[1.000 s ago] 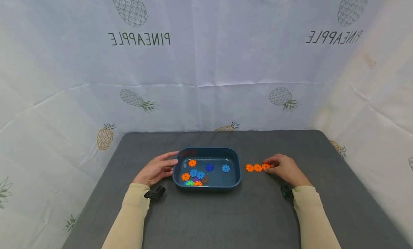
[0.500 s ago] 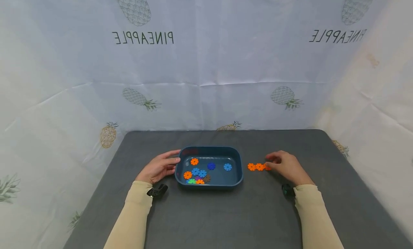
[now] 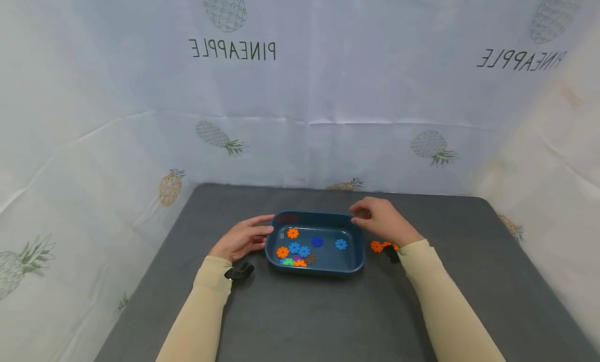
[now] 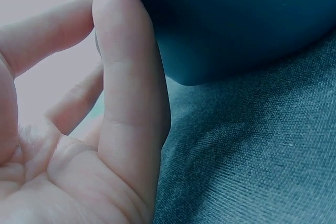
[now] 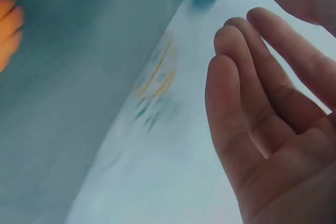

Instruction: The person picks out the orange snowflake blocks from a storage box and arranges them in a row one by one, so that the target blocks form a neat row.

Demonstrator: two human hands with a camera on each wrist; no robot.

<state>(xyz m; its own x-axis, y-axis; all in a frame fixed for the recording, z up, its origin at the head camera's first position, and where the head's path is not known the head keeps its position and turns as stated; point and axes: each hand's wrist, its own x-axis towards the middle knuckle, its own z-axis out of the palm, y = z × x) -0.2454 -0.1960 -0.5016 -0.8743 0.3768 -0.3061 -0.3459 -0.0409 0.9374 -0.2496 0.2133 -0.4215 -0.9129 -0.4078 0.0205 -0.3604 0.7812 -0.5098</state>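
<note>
On the grey table sits a dark blue tray (image 3: pixel 315 271) with several flower-shaped plastic discs inside. They include orange (image 3: pixel 292 233), light blue (image 3: pixel 341 244), dark blue (image 3: pixel 317 241), brown (image 3: pixel 310 258) and green ones. My left hand (image 3: pixel 241 239) touches the tray's left end with fairly straight fingers, and the left wrist view shows a finger (image 4: pixel 128 66) against the outer wall. Over the tray's right rim, my right hand (image 3: pixel 384 217) hovers with nothing between its relaxed fingers. Orange discs (image 3: pixel 376 246) lie in a row right of the tray, partly hidden by the right wrist.
The grey tabletop (image 3: pixel 309 315) extends around the tray. A white curtain (image 3: pixel 300 86) with pineapple prints hangs behind and along both sides. Each wrist carries a black device, such as the left one (image 3: pixel 240 271).
My right hand has let go of the third orange disc and moved left to the tray's right rim. The left hand stays at the tray. The head view has shifted slightly.
</note>
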